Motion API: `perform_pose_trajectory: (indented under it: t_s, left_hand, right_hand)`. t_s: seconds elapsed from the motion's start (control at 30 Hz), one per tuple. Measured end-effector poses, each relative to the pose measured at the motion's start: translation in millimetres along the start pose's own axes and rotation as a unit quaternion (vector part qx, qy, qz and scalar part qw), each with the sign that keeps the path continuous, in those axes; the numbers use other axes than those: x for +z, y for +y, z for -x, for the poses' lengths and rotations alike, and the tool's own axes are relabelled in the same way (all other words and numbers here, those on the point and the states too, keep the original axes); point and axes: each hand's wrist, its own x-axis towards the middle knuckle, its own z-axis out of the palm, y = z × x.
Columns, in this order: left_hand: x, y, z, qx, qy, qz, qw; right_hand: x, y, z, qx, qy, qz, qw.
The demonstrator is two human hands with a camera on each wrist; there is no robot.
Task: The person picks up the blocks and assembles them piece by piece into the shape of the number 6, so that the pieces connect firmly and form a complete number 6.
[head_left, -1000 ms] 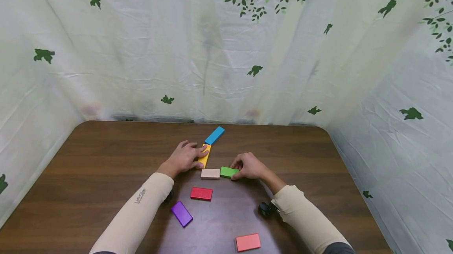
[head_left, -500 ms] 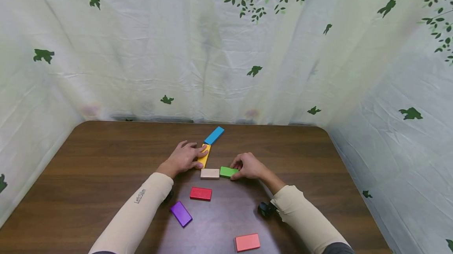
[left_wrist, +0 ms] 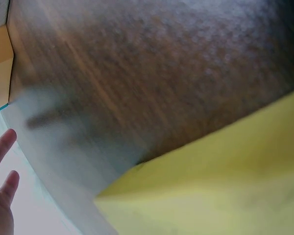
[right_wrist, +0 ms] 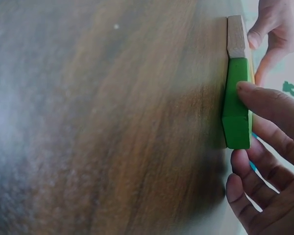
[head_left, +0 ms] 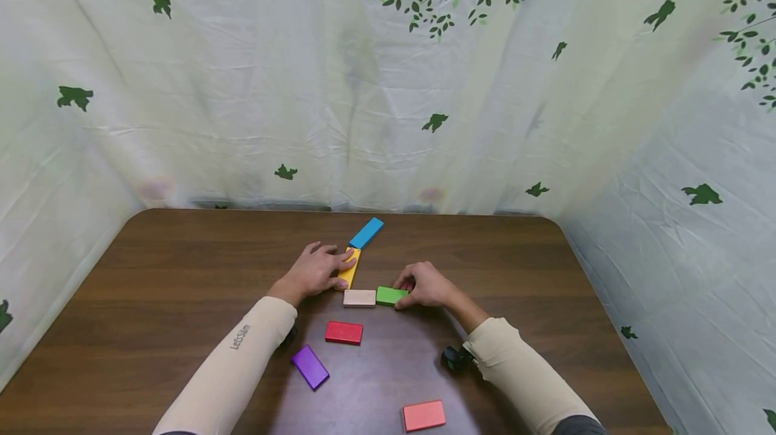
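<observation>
My left hand [head_left: 310,272] holds a yellow block [head_left: 349,275], thumb at its near end and a finger across its top. The other fingers spread out over the table. A blue block [head_left: 366,233] continues from the yellow one's far end, angled to the right. Just before the yellow block's near end lies a pale wooden block [head_left: 360,298]. To its right is a green block [head_left: 390,295], end to end with it. My right hand [head_left: 429,285] pinches the green block; in the right wrist view the thumb presses the near side of this block [right_wrist: 236,100].
Nearer to me lie a red block [head_left: 344,332], a purple block [head_left: 311,367] set at a slant, and a coral block [head_left: 424,415]. The brown wooden table [head_left: 200,253] ends at a white leaf-printed curtain [head_left: 254,118] behind and at both sides.
</observation>
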Motion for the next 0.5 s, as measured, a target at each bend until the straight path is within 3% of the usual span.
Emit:
perform_pose_trajectory:
  t_s: [0.5]
  left_hand:
    - [-0.3, 2.6, 2.8, 0.016, 0.014, -0.006, 0.9997]
  right_hand:
    - [-7.4, -0.4, 17.8, 0.007, 0.005, -0.01, 0.9999]
